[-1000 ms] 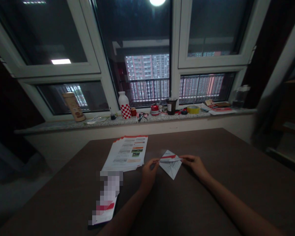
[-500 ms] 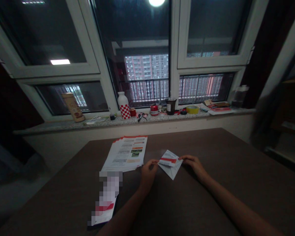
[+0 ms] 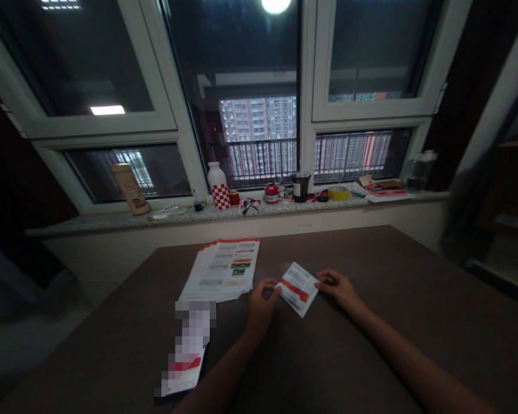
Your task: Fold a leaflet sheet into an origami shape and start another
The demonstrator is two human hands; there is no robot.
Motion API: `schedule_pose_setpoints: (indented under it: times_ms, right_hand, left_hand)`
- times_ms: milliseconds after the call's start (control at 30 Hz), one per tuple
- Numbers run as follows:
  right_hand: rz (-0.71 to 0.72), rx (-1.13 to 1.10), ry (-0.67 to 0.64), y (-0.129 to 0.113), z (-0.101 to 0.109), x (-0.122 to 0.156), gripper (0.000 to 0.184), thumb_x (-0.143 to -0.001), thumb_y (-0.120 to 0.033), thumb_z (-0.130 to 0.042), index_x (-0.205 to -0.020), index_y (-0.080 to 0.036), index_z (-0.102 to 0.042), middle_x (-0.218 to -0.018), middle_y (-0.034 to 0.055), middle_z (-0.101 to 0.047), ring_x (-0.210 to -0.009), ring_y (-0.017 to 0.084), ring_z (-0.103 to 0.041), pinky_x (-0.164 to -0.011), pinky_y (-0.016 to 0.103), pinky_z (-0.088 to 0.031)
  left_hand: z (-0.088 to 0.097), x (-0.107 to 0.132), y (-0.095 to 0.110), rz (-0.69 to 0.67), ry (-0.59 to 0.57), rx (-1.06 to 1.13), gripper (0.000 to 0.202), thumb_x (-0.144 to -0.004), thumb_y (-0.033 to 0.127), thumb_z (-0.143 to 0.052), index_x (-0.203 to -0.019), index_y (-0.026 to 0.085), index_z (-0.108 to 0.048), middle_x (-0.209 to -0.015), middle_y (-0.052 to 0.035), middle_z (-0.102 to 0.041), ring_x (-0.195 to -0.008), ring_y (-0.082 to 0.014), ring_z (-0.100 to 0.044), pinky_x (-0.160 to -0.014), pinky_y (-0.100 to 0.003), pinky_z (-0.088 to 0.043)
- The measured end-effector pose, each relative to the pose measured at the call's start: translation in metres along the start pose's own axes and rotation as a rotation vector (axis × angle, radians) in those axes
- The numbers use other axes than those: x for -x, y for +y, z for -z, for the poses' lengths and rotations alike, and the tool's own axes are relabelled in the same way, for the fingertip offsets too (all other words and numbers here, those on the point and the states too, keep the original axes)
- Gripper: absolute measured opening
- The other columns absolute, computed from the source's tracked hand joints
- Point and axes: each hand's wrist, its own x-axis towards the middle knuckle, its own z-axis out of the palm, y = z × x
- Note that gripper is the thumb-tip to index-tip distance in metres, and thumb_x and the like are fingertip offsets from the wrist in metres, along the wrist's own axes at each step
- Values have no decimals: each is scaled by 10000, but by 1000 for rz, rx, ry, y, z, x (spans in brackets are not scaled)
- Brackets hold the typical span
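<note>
A folded sheet of paper point(image 3: 299, 289), white with a red-orange band and small print, lies as a diamond just above the dark table point(image 3: 354, 356) or on it; I cannot tell which. My left hand point(image 3: 262, 300) pinches its left corner between thumb and fingers. At the opposite corner my right hand point(image 3: 339, 288) grips the paper the same way, fingers curled. To the left of my left hand rests a fanned stack of printed sheets point(image 3: 224, 270) with orange top edges.
A phone-like object point(image 3: 185, 376), partly blurred out by blocks, lies left of my left forearm. Along the windowsill point(image 3: 176, 215) stand a checkered bottle point(image 3: 219, 187), a tan tumbler point(image 3: 130, 190), a dark cup point(image 3: 300, 187), a yellow tape roll point(image 3: 339, 193) and several small items.
The upper flap of the paper has come down toward me, so its printed face with the red band now covers the creased lower half. Both hands have shifted only slightly.
</note>
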Motion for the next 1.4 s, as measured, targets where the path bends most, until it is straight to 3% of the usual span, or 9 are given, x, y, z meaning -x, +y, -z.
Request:
schedule_pose_setpoints:
  times_ms: [167, 333, 500, 800, 1033, 1400]
  right_hand:
    - [-70, -47, -93, -1, 2, 1, 586, -599, -535, -777, -1049, -168, -696, -907, 79, -732, -871, 254, -667, -845, 385, -482]
    - [-111, -49, -191, -1, 2, 2, 528, -687, -589, -693, -995, -162, -731, -972, 103, -738, -919, 279, -663, -884, 416, -468]
    - [-128, -45, -152, -11, -1, 6, 518, -663, -617, -695, -892, -156, -750, -907, 106, -746, -855, 272, -670, -849, 399, -473]
    - [-145, -145, -75, -15, -1, 10, 370, -644, -473, -759, -844, -161, -744, -848, 86, -751, -769, 231, -678, -808, 358, -482]
    - [-138, -77, -71, -18, 0, 10, 358, -646, -458, -762, -847, -162, -763, -876, 101, -756, -816, 252, -686, -826, 364, -485]
    - [-136, 20, -55, -21, 2, 8, 400, -596, -521, -767, -746, -151, -754, -807, 108, -754, -762, 255, -679, -799, 382, -484]
  left_hand:
    - [0, -2, -3, -6, 12, 22, 287, -743, 356, -609, -964, 182, -664, -851, -45, -695, -851, -234, -647, -810, -363, -469]
    - [0, -3, -6, -10, 7, 56, 294, -747, 345, -616, -985, 177, -660, -873, -54, -702, -862, -234, -649, -828, -368, -468]
    - [1, -2, -4, -14, 9, 69, 292, -752, 339, -615, -985, 171, -665, -860, -52, -701, -847, -228, -654, -819, -362, -478]
    - [-2, 7, 12, 27, 18, 30, 297, -801, 392, -561, -967, 181, -688, -864, -54, -720, -821, -230, -665, -763, -350, -499]
    - [0, 3, 10, 13, 57, 20, 292, -799, 439, -579, -865, 180, -697, -846, -49, -727, -823, -226, -668, -777, -344, -501]
    - [-1, -2, 2, 41, -2, 98, 298, -804, 434, -563, -854, 166, -682, -804, -57, -733, -766, -222, -682, -732, -332, -509]
